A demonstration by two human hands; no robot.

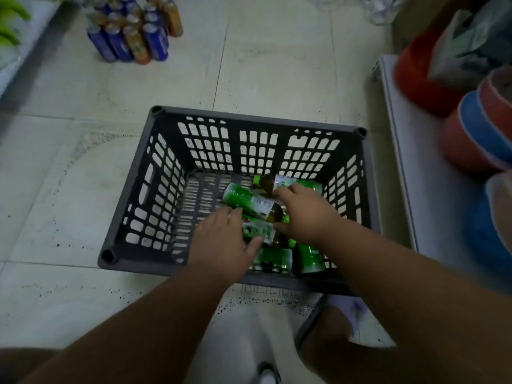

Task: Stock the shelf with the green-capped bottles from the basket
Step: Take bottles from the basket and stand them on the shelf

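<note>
both hands were reached into the basket [130, 195]: left hand [221, 239] curled around one green-capped bottle [259, 231], right hand [307, 214] gripped another bottle [249, 200] (grip partly hidden).

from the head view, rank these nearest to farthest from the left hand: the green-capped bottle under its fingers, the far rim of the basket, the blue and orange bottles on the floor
From the left hand:
1. Green-capped bottle, touching its fingers inside the basket.
2. Far rim of the basket, beyond the hand.
3. Blue and orange bottles, standing on the floor, far upper left.
</note>
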